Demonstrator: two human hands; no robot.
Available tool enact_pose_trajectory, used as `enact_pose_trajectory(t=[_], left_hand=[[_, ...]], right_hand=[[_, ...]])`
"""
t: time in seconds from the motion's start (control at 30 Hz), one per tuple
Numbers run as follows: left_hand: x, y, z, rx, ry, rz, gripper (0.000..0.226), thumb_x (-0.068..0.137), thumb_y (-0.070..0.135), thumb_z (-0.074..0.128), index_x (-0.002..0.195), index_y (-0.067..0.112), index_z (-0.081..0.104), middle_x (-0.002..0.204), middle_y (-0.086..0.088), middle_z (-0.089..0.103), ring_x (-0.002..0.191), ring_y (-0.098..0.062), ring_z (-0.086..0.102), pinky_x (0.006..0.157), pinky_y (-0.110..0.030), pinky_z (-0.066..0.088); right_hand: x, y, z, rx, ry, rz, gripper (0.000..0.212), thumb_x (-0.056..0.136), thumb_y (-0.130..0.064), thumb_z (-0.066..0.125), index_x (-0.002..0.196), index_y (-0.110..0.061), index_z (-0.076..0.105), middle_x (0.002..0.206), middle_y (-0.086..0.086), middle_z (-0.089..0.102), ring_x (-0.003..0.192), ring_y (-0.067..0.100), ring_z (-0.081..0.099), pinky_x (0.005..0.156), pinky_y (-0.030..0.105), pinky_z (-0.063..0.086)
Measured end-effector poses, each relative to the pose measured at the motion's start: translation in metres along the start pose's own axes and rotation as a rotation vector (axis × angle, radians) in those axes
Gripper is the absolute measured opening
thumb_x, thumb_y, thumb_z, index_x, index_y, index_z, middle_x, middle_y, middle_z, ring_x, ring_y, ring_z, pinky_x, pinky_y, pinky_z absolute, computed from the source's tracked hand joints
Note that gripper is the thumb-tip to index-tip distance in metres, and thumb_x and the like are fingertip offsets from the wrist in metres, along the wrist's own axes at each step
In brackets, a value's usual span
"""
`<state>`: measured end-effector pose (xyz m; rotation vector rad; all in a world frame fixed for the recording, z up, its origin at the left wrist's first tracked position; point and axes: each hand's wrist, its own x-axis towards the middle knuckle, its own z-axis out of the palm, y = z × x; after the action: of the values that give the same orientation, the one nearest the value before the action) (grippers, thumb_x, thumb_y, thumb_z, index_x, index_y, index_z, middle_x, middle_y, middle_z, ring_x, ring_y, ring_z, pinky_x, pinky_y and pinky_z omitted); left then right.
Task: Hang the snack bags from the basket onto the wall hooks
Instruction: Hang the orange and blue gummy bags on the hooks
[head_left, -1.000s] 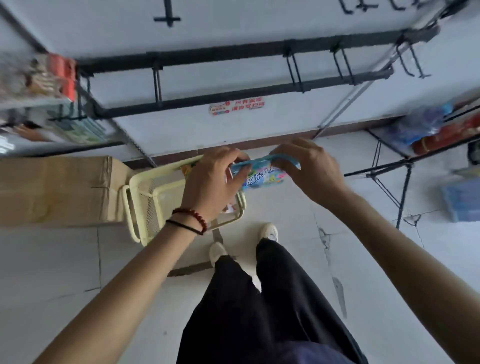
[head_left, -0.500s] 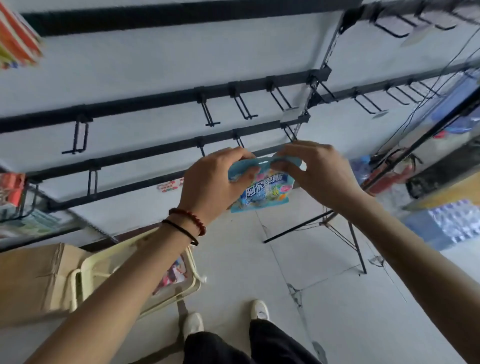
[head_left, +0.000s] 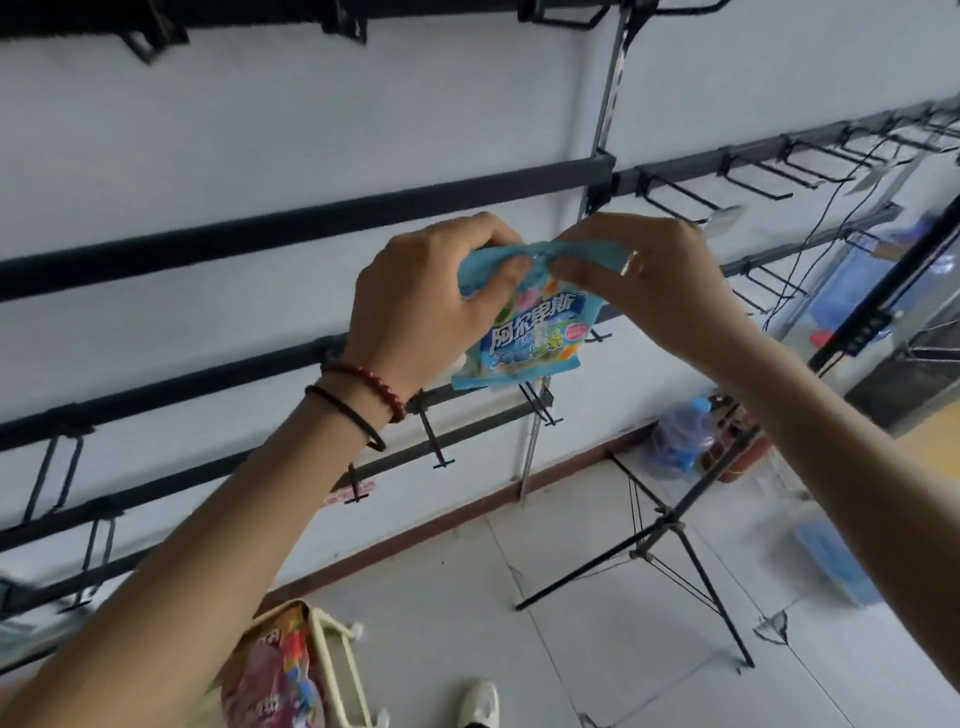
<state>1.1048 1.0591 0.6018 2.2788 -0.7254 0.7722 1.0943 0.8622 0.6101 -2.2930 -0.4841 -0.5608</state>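
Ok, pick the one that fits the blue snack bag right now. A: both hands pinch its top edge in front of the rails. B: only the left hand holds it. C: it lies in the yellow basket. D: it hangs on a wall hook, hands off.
A: the left hand and right hand both pinch the crumpled top of the blue snack bag, which is on no hook.

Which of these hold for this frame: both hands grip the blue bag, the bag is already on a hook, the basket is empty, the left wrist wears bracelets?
1. Both hands grip the blue bag. True: left hand and right hand pinch its top edge.
2. The bag hangs on a hook. False: it is held in the air, in front of the rails.
3. The basket is empty. False: a pink bag lies in it.
4. The left wrist wears bracelets. True.
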Motion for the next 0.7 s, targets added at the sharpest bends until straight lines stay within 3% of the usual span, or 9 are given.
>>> enact_pose_trajectory(t=[0.17, 0.3, 0.47, 0.6, 0.7], left_hand=[[0.057, 0.005, 0.007, 0.017, 0.043, 0.056, 0.025, 0.088, 0.049, 0.054, 0.095, 0.026, 0.062, 0.081, 0.014, 0.066, 0.072, -0.005, 0.064, 0.050, -0.027, 0.053], [0.096, 0.016, 0.017, 0.078, 0.093, 0.032, 0.024, 0.087, 0.051, 0.053, 0.092, 0.029, 0.061, 0.078, 0.014, 0.065, 0.069, -0.006, 0.063, 0.047, -0.027, 0.051], [0.132, 0.037, 0.028, 0.185, 0.208, 0.007, 0.021, 0.087, 0.050, 0.053, 0.090, 0.030, 0.061, 0.076, 0.018, 0.062, 0.071, -0.007, 0.064, 0.046, -0.026, 0.050], [0.152, 0.054, 0.031, 0.177, 0.293, -0.051, 0.019, 0.087, 0.047, 0.054, 0.090, 0.030, 0.061, 0.078, 0.016, 0.065, 0.072, -0.005, 0.064, 0.048, -0.034, 0.051], [0.167, 0.064, 0.024, 0.154, 0.322, -0.082, 0.018, 0.087, 0.046, 0.056, 0.089, 0.029, 0.061, 0.078, 0.014, 0.066, 0.071, -0.004, 0.064, 0.050, -0.036, 0.052]], right_hand=[[0.044, 0.023, -0.023, 0.130, 0.073, -0.025, 0.010, 0.083, -0.029, 0.069, 0.083, -0.037, 0.063, 0.066, -0.029, 0.062, 0.062, -0.004, 0.058, 0.054, 0.008, 0.039], [0.079, 0.043, -0.046, 0.194, 0.076, -0.084, 0.005, 0.084, -0.028, 0.068, 0.086, -0.032, 0.067, 0.070, -0.017, 0.067, 0.063, -0.001, 0.063, 0.057, 0.019, 0.048], [0.116, 0.061, -0.075, 0.289, 0.008, -0.189, 0.008, 0.087, -0.027, 0.066, 0.091, -0.020, 0.067, 0.077, -0.010, 0.068, 0.067, 0.003, 0.067, 0.052, 0.017, 0.050], [0.142, 0.063, -0.097, 0.347, 0.004, -0.282, 0.012, 0.084, -0.030, 0.068, 0.085, -0.019, 0.066, 0.073, -0.010, 0.067, 0.064, 0.001, 0.066, 0.052, 0.014, 0.046], [0.159, 0.057, -0.109, 0.350, 0.022, -0.337, 0.014, 0.084, -0.035, 0.068, 0.085, -0.021, 0.068, 0.073, -0.007, 0.069, 0.065, 0.005, 0.066, 0.055, 0.023, 0.051]])
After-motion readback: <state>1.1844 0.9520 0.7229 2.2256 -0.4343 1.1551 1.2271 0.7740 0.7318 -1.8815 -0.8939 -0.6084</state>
